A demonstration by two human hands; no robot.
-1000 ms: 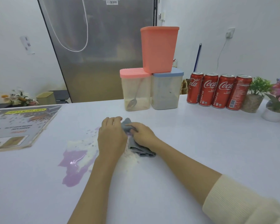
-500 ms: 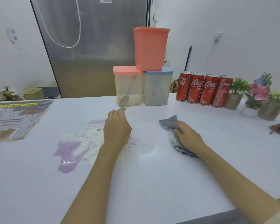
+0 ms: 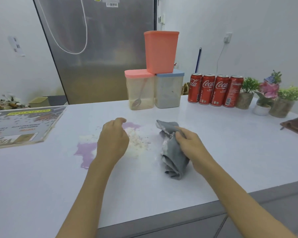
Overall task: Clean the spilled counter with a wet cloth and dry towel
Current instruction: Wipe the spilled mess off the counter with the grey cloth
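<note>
Two bare forearms are seen, entering from the lower edge of the head view. No sleeve, glove, watch, ring or bracelet is worn on the visible parts. The left hand (image 3: 113, 142) is shown from the back, with the thumb uppermost and knuckles visible. The right hand (image 3: 191, 146) is shown from the back as well; its wrist and forearm are uncovered down to the frame's corner.

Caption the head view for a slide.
Right hand grips grey cloth beside purple-and-white spill; left hand hovers.
</note>
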